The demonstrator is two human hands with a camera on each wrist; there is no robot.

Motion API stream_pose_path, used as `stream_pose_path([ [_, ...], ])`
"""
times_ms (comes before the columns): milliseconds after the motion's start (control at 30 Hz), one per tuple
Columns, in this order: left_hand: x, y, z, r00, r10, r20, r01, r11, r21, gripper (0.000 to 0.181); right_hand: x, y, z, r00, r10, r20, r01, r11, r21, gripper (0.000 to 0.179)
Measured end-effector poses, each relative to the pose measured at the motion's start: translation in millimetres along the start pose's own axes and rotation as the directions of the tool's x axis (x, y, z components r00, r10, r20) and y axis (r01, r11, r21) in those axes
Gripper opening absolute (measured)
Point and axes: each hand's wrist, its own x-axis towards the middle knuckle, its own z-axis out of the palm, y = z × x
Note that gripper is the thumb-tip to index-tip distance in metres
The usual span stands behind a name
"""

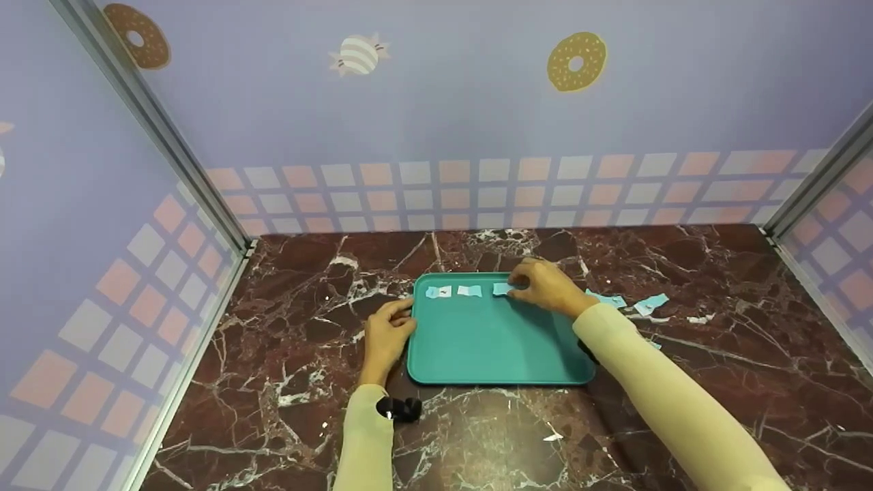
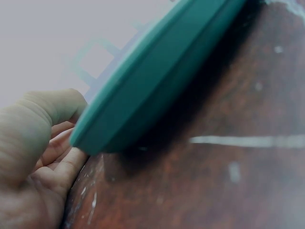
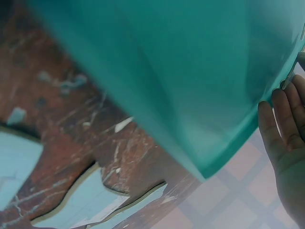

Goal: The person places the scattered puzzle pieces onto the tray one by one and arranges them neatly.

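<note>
A teal tray [image 1: 501,341] lies on the dark marble-patterned table. My left hand [image 1: 387,337] holds its left edge, the thumb at the rim and the fingers lower down beside it. Along the tray's far side sit two light-blue and white jigsaw pieces [image 1: 470,291], spaced apart in a row. To their right, my right hand [image 1: 545,286] pinches another light-blue jigsaw piece [image 1: 501,289] at the tray's far side. In the right wrist view, only a thin edge of that piece [image 3: 289,78] shows between thumb and fingers.
Several loose light-blue jigsaw pieces [image 1: 652,304] lie on the table right of the tray, partly hidden by the right forearm. Patterned panels [image 1: 477,123] enclose the back and both sides. Small white flecks [image 1: 553,432] mark the tabletop [image 1: 286,354].
</note>
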Motion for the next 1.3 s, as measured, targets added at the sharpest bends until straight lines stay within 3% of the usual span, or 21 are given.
stream_pose_path([
  [300, 1.4, -0.2, 1.2, 1.0, 0.013, -0.009, -0.013, 1.0, -0.001, 0.039, 4.7, -4.0, 0.0, 0.999, 0.039, 0.028, -0.039, 0.999, -0.025, 0.019],
  [600, 3.1, 0.4, 2.3, 1.0, 0.017, -0.008, -0.017, 1.0, -0.004, 0.039, 5.8, -1.3, -0.1, 1.0, 0.017, 0.016, -0.016, 0.999, -0.048, 0.02],
  [867, 2.2, 3.4, 1.8, 1.0, -0.001, 0.001, 0.001, 1.0, 0.007, 0.038, 4.0, 1.2, -1.2, 0.999, 0.015, 0.046, -0.016, 0.999, 0.028, 0.021],
  [1300, 1.8, -0.5, 0.6, 1.0, -0.015, -0.01, 0.015, 1.0, 0.003, 0.039, -8.9, 8.4, -13.5, 1.0, 0.004, 0.023, -0.006, 0.998, 0.069, 0.027],
])
